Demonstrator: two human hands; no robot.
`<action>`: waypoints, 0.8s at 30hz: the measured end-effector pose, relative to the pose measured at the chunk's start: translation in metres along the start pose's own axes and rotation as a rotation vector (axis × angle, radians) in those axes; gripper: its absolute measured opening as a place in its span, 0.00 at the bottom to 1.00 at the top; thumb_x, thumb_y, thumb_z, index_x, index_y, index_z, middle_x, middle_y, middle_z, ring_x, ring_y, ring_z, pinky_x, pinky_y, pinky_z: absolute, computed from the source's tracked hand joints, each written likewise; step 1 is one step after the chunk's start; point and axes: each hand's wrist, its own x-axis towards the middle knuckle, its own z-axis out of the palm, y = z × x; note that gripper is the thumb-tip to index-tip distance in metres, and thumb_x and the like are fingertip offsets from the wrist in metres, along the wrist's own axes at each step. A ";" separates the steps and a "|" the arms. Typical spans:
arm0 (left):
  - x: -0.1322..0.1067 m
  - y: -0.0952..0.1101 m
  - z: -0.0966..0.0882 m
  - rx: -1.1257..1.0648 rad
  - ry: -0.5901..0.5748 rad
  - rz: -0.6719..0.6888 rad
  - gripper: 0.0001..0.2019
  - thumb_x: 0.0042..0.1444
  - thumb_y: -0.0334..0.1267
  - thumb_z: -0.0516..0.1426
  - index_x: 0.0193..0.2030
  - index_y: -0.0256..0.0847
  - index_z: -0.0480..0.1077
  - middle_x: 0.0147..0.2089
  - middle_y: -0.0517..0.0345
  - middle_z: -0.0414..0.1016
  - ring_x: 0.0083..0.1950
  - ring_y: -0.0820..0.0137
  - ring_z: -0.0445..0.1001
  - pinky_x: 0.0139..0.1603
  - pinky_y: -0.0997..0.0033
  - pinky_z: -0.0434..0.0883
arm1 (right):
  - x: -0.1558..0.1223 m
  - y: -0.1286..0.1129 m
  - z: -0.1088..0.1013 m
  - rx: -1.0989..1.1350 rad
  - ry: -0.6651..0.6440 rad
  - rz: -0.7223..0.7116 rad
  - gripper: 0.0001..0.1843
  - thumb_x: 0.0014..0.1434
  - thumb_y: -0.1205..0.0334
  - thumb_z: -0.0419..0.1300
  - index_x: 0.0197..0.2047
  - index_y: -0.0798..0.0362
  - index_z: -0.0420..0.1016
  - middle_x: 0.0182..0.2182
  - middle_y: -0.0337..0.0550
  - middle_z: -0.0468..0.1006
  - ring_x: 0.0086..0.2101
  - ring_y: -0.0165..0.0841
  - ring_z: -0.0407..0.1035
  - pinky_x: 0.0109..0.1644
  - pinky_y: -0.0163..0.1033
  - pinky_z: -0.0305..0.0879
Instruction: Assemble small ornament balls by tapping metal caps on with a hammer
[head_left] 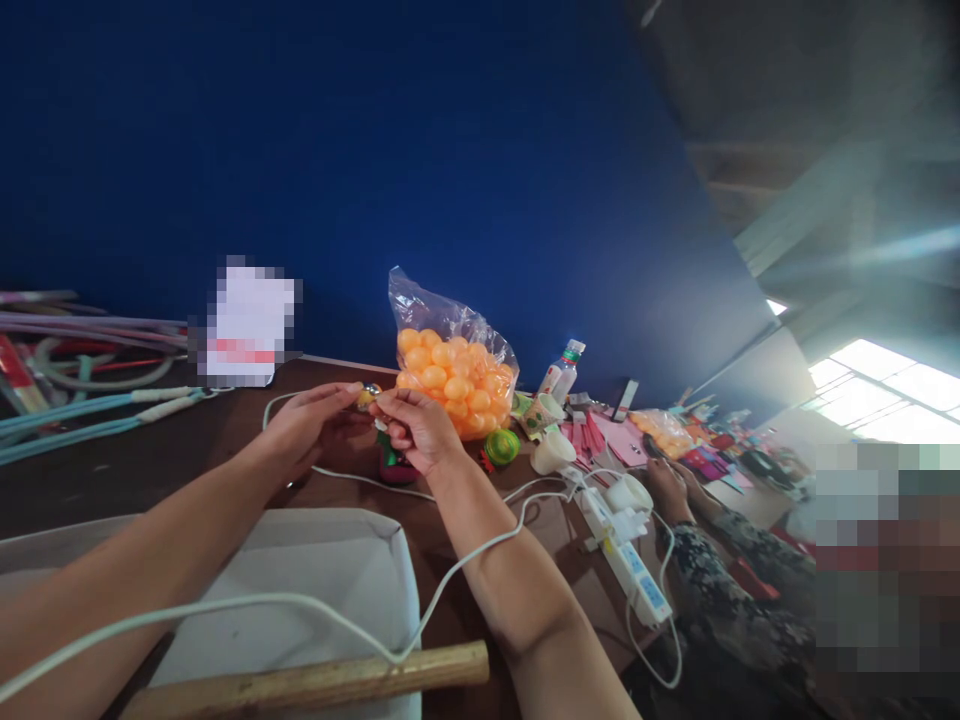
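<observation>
My left hand (pixel 319 420) and my right hand (pixel 420 425) meet above the dark table, fingers pinched together. Between the fingertips is a small shiny gold-and-silver piece (pixel 367 396), too small and partly covered to name. A bit of white shows under the right fingers. Just below the hands sits a dark red and green object (pixel 394 465), partly hidden by the right hand. Behind it stands a clear plastic bag of orange balls (pixel 457 385). To the right of the hands lies a green-and-yellow round thing (pixel 501 447).
A white cable (pixel 300 600) crosses over my forearms to a power strip (pixel 630 570). Near me are a white bin (pixel 300 545) and a wooden stick (pixel 337 680). Blue cords (pixel 82 415) lie left. White tape rolls (pixel 553 452), a bottle (pixel 562 372) and a co-worker's hands (pixel 667 485) are right.
</observation>
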 end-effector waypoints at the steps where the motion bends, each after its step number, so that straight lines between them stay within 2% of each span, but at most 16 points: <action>1: 0.000 0.000 0.000 0.000 -0.001 0.003 0.02 0.55 0.30 0.62 0.33 0.36 0.78 0.31 0.52 0.82 0.28 0.68 0.80 0.35 0.71 0.79 | 0.000 0.000 0.000 -0.007 0.000 -0.001 0.17 0.39 0.57 0.74 0.29 0.55 0.74 0.26 0.38 0.79 0.16 0.17 0.55 0.16 0.25 0.41; 9: -0.002 0.002 0.002 0.003 0.013 -0.018 0.01 0.54 0.31 0.64 0.32 0.36 0.78 0.29 0.54 0.82 0.27 0.70 0.79 0.32 0.73 0.78 | 0.001 0.001 0.001 -0.009 0.000 -0.018 0.16 0.39 0.58 0.73 0.28 0.56 0.74 0.26 0.38 0.79 0.16 0.17 0.56 0.16 0.26 0.41; 24: -0.001 0.000 -0.001 0.058 -0.002 -0.009 0.03 0.52 0.35 0.65 0.31 0.39 0.79 0.31 0.54 0.81 0.29 0.69 0.79 0.36 0.72 0.78 | 0.000 0.002 0.003 -0.024 0.024 -0.021 0.12 0.45 0.60 0.71 0.28 0.56 0.73 0.25 0.38 0.79 0.17 0.19 0.58 0.17 0.25 0.47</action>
